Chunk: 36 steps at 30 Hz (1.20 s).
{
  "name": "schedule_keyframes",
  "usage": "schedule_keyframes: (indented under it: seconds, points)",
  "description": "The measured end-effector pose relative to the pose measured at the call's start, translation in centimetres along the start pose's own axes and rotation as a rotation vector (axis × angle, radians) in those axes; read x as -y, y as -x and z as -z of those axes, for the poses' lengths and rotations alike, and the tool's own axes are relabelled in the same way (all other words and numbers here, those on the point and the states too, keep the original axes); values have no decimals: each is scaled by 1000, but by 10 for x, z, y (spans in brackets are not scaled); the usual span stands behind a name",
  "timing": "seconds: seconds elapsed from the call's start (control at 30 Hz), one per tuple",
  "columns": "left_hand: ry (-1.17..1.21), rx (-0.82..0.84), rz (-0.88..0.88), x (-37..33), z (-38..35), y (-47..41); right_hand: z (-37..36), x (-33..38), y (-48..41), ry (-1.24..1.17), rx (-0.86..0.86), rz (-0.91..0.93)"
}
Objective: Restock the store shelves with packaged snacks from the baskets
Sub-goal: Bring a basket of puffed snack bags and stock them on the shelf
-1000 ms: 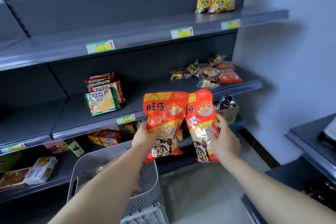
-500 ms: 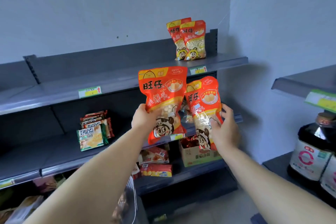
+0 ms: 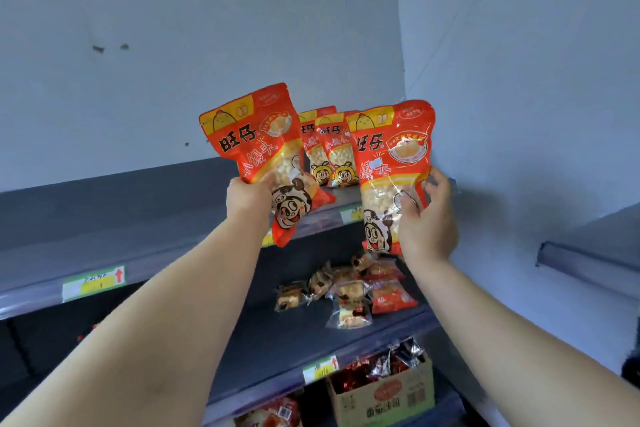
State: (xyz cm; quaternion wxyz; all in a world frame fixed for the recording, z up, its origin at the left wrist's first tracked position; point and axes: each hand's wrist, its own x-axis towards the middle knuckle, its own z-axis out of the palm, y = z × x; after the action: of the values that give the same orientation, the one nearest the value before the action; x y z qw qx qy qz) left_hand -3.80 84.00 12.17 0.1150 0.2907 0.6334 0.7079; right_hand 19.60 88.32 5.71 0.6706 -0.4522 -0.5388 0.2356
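Note:
My left hand [image 3: 247,198] grips one orange-red snack bag [image 3: 258,146] by its lower part and holds it tilted, up at the level of the top shelf [image 3: 104,239]. My right hand [image 3: 427,218] grips a second, matching snack bag [image 3: 391,163] held upright to the right. Between the two held bags, two more bags of the same kind [image 3: 329,149] stand on the top shelf against its back panel. No basket is in view.
The middle shelf [image 3: 277,336] carries a pile of small wrapped snacks [image 3: 349,288]. A cardboard box [image 3: 384,392] of foil-wrapped items sits on the lower shelf. Yellow price tags [image 3: 93,282] line the shelf edges. A wall corner stands right, with another shelf edge [image 3: 588,253].
Both hands have risen with their bags from the middle shelf's height to the top shelf and spread apart. The view has tilted upward, so the basket has left the frame.

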Motion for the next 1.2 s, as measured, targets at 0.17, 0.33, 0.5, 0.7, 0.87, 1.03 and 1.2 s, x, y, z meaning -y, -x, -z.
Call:
schedule_keyframes:
  seconds: [0.17, 0.33, 0.5, 0.7, 0.87, 1.03, 1.2]
  points:
    - [44, 41, -18, -1, -41, -77, -57, -3, -57, -122, -34, 32]
    - [66, 98, -15, 1, -80, -132, -103, -7, -95, -135, -100, 54]
    - [12, 173, 35, 20, -111, -163, -128, -16, -124, -165, -82, 56]
    - [-71, 229, 48, 43, -142, -187, -151, -28, -159, -202, -67, 49]
    - [-76, 240, 36, 44, -167, -202, -169, -43, -182, -298, 31, 36]
    - [-27, 257, 64, 47, -198, -212, -190, -57, -213, -350, 187, 35]
    - [-77, 271, 78, 63, -219, -221, -207, -93, -239, -91, 386, 12]
